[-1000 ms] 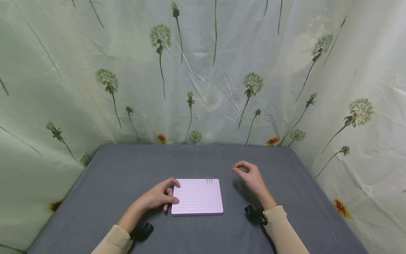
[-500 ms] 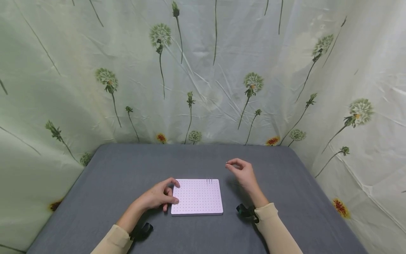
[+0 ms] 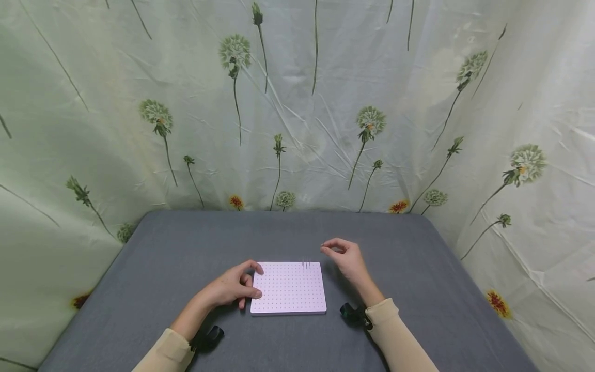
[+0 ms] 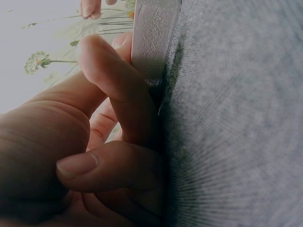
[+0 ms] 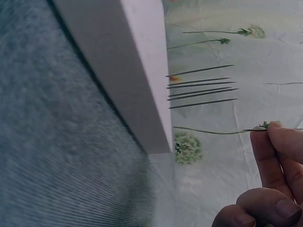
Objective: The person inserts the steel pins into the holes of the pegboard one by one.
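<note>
A white board dotted with rows of small holes (image 3: 289,289) lies flat on the grey table. At its left edge, my left hand (image 3: 228,287) holds it, with thumb and index fingertips on the top face and the other fingers curled down beside it. Several thin dark pins (image 5: 203,90) stand in a cluster at the board's far right. Beyond that corner my right hand (image 3: 347,259) is raised above the table. Its thumb and index finger pinch a slim dark pin (image 5: 248,129), which lies roughly parallel to the standing ones in the right wrist view.
A grey cloth-covered table (image 3: 223,237) stretches out around the board. Behind and beside it hangs a pale curtain (image 3: 302,113) printed with dandelions. Black wrist cameras sit on both wrists, close over the table.
My right hand has moved left, closer to the board's far right corner, still pinching the pin; it rose a little and then dipped. The left hand and board have stayed in place.
</note>
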Demonstrator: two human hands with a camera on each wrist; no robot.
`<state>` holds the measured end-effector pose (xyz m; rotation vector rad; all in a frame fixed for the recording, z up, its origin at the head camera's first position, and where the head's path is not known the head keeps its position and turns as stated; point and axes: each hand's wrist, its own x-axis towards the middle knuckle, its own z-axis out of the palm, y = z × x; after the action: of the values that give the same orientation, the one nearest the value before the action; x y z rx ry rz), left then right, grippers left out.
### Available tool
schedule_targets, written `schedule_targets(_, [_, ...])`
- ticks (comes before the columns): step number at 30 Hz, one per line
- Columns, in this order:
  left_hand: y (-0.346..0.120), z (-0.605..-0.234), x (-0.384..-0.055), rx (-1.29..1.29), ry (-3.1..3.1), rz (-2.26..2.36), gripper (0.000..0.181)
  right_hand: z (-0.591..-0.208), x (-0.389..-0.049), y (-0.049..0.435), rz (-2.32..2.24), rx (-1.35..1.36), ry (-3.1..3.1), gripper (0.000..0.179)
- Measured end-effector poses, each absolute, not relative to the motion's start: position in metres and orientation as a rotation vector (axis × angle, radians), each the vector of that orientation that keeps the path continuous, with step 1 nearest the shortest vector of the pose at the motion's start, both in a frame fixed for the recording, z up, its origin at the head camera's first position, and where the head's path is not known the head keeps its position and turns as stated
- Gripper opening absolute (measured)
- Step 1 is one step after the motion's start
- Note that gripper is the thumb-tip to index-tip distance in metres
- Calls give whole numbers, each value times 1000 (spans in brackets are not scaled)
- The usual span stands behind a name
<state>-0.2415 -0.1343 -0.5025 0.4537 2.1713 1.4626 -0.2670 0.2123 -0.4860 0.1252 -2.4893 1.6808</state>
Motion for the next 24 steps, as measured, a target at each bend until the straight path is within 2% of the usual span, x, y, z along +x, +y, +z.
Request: schedule_targets(24, [-134,-502,-241,441,2191,1449,52,-512,-266,203,1593,156,-2609,6])
